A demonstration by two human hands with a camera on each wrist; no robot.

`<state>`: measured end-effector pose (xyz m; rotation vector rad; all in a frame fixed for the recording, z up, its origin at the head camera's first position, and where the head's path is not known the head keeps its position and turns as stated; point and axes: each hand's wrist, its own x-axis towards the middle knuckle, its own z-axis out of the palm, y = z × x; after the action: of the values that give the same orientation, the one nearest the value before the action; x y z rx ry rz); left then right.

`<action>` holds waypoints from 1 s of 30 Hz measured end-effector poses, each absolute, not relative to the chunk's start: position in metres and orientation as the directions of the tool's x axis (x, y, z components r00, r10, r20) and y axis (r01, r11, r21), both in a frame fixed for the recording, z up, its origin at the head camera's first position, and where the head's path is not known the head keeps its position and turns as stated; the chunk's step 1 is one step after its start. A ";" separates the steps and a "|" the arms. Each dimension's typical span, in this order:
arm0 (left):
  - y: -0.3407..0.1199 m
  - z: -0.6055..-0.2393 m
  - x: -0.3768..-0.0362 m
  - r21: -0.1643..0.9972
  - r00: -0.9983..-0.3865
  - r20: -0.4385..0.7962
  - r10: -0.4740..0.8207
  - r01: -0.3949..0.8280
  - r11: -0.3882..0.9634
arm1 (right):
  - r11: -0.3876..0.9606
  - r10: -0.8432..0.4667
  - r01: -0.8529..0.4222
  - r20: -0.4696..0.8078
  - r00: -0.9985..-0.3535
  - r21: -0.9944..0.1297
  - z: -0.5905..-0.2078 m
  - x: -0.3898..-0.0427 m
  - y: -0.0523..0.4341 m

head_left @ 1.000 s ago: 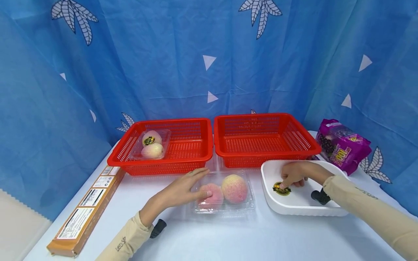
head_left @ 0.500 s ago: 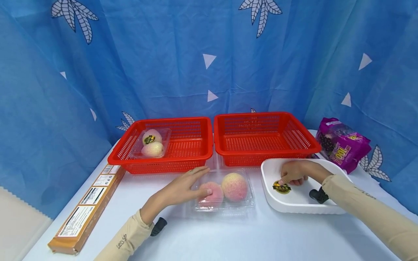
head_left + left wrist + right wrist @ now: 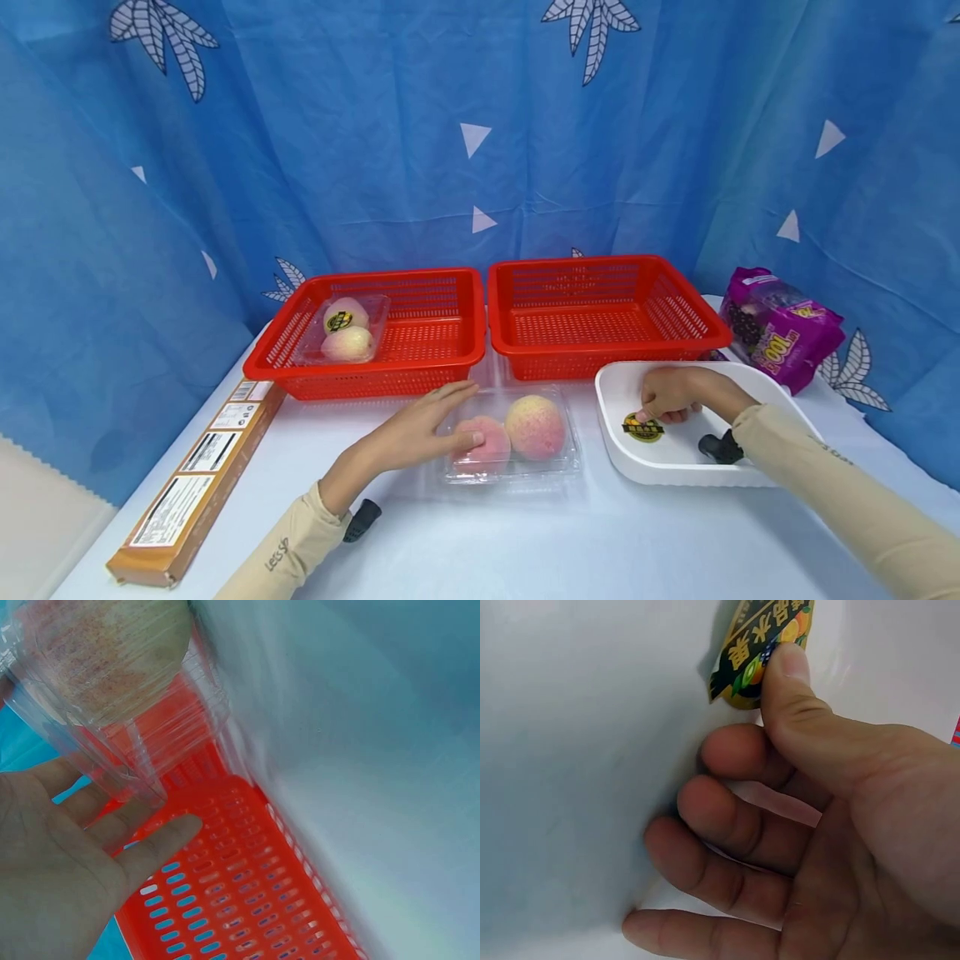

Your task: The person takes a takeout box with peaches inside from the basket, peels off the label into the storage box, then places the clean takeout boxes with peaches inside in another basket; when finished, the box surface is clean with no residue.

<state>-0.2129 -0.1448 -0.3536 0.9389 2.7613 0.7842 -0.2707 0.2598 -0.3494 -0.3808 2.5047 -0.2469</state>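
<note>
A clear plastic clamshell box (image 3: 517, 467) with two pink peaches (image 3: 534, 427) lies on the white table in front of the red baskets. My left hand (image 3: 420, 425) rests flat on its left end with straight fingers; in the left wrist view my left hand (image 3: 67, 862) touches the clear box (image 3: 105, 682). My right hand (image 3: 671, 396) is inside a white tray (image 3: 622, 467) to the right. Its thumb (image 3: 795, 690) pinches the edge of a round black-and-yellow fruit sticker (image 3: 757, 652), the same sticker (image 3: 642, 427) that lies on the tray floor.
Two red baskets stand side by side behind the box. The left basket (image 3: 442, 333) holds another clamshell of peaches (image 3: 345, 329) with a sticker on top; the right basket (image 3: 600, 312) holds nothing. A purple grape bag (image 3: 780, 329) lies far right. A long brown carton (image 3: 195, 475) lies along the left edge.
</note>
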 end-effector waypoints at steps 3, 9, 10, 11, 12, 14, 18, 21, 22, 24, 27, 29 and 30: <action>-0.146 -0.355 -0.212 0.510 -0.805 0.049 0.591 0.529 0.678 | 0.942 -0.321 -0.211 -0.519 -0.793 -0.261 -0.350 -0.270 0.259; -0.146 -0.356 -0.212 0.515 -0.808 0.046 0.588 0.523 0.679 | 0.945 -0.305 -0.189 -0.515 -0.801 -0.265 -0.349 -0.268 0.258; -0.146 -0.356 -0.212 0.517 -0.807 0.049 0.589 0.525 0.676 | 0.946 -0.303 -0.187 -0.517 -0.800 -0.265 -0.349 -0.268 0.258; -0.146 -0.356 -0.212 0.516 -0.807 0.046 0.589 0.524 0.678 | 0.947 -0.301 -0.184 -0.519 -0.800 -0.265 -0.348 -0.268 0.257; -0.145 -0.356 -0.212 0.515 -0.806 0.045 0.590 0.525 0.678 | 0.946 -0.304 -0.190 -0.519 -0.799 -0.261 -0.348 -0.268 0.258; -0.145 -0.356 -0.213 0.512 -0.806 0.046 0.590 0.526 0.679 | 0.945 -0.310 -0.200 -0.518 -0.797 -0.259 -0.348 -0.268 0.258; -0.146 -0.357 -0.214 0.512 -0.808 0.046 0.587 0.524 0.681 | 0.939 -0.334 -0.230 -0.509 -0.793 -0.257 -0.348 -0.270 0.259; -0.146 -0.357 -0.214 0.516 -0.808 0.045 0.587 0.522 0.679 | 0.934 -0.349 -0.251 -0.506 -0.788 -0.253 -0.349 -0.270 0.260; -0.146 -0.358 -0.214 0.517 -0.808 0.044 0.588 0.522 0.678 | 0.933 -0.353 -0.257 -0.507 -0.787 -0.251 -0.349 -0.270 0.261; -0.146 -0.358 -0.214 0.520 -0.808 0.044 0.588 0.521 0.677 | 0.930 -0.363 -0.268 -0.507 -0.782 -0.253 -0.349 -0.271 0.261; -0.146 -0.358 -0.214 0.521 -0.809 0.046 0.586 0.520 0.677 | 0.926 -0.370 -0.265 -0.506 -0.779 -0.269 -0.350 -0.271 0.262; -0.146 -0.358 -0.214 0.522 -0.809 0.049 0.586 0.521 0.676 | 0.924 -0.373 -0.261 -0.503 -0.780 -0.281 -0.350 -0.270 0.262; -0.146 -0.358 -0.214 0.523 -0.809 0.049 0.586 0.521 0.675 | 0.923 -0.374 -0.259 -0.502 -0.780 -0.286 -0.351 -0.270 0.263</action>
<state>-0.2141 -0.1462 -0.3584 0.9163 2.7611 0.8044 -0.2702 0.2625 -0.3509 -0.4516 2.5078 -0.2696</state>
